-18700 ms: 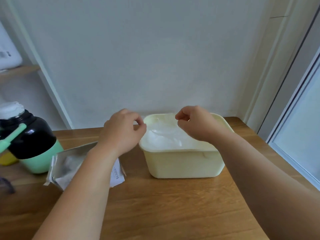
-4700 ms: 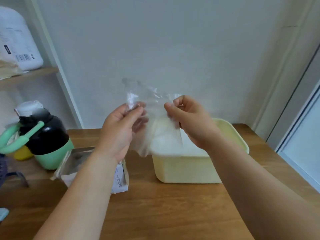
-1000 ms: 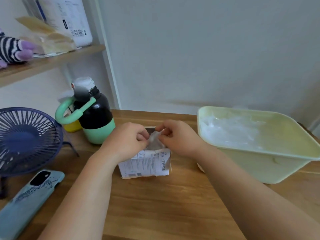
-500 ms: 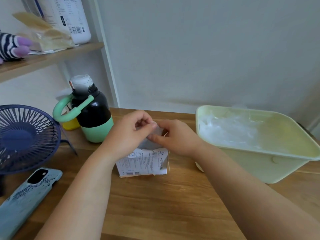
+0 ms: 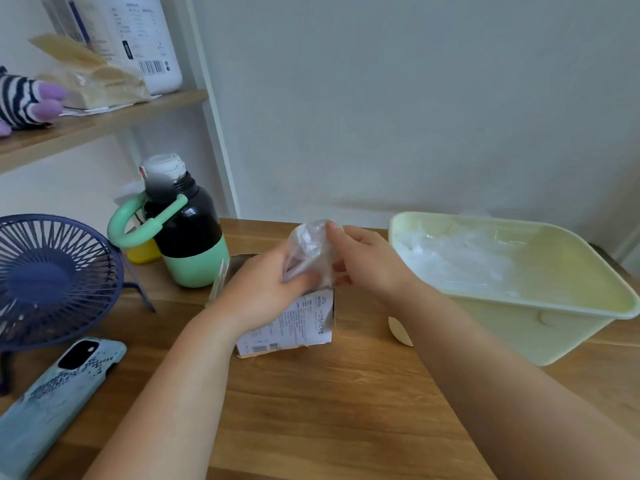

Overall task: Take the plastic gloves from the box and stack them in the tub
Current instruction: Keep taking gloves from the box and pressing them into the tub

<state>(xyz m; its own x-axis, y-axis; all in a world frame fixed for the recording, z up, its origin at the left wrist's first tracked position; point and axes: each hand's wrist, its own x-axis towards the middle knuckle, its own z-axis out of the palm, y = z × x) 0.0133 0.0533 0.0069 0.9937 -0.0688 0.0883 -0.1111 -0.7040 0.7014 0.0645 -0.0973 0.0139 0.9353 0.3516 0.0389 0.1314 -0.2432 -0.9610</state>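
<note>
Risen clear of the box (image 5: 294,327) below the fingers, 1 crumpled, translucent plastic glove (image 5: 308,247) is pinched by both the left hand (image 5: 263,289) and right hand (image 5: 367,268); tub (image 5: 519,327) sits right of them.

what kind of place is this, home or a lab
Probably a home desk: a small fan, a phone and a striped plush toy on the shelf suggest it.
</note>
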